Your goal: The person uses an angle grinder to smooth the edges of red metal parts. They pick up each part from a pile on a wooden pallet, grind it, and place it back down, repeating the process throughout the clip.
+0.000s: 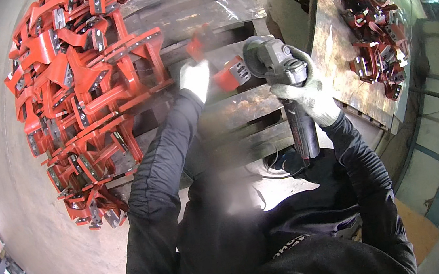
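In a white work glove, my right hand is wrapped round the body of an angle grinder. The grinder's head and disc point away from me, the disc close to a bare, holed metal face on a red metal bracket. My left hand, also gloved, is closed at the bracket's left side and seems to grip it. Motion smears the bracket's far end, and my left fingers are only partly visible. Below the bracket lies a worn wooden pallet.
A large heap of similar red brackets covers the pallet's left side. To the right, more red brackets lie on a wooden board. A black cord runs from the grinder near my feet. A dark hose passes beside the board.
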Motion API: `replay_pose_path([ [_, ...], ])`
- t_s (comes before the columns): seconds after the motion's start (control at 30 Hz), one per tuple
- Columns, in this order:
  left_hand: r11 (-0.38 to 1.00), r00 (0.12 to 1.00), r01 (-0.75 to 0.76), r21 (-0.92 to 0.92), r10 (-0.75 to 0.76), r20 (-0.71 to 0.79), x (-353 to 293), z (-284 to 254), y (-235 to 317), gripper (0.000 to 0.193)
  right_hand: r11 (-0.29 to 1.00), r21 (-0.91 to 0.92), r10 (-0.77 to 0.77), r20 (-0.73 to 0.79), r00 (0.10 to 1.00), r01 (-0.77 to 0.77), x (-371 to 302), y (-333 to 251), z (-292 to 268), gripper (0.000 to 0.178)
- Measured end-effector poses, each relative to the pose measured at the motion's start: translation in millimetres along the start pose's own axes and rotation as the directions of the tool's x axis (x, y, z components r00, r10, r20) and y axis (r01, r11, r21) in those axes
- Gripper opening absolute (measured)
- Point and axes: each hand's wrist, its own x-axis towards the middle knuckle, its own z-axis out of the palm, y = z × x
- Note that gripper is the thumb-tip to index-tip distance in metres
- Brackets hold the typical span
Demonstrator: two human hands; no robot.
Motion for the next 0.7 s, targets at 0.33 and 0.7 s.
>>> replay_pose_path([
  [0.33,-0.505,0.715,0.426,-0.751,-0.321,0.621,0,-31,37,0.034,0.948,0.235,0.19,0.119,0.975,-0.213,-5,0,2,0.095],
  [0.7,-0.4,0.738,0.381,-0.833,-0.411,0.535,0,-54,51,0.036,0.914,0.29,0.275,0.075,0.959,-0.284,-9,8,0,0.093],
])
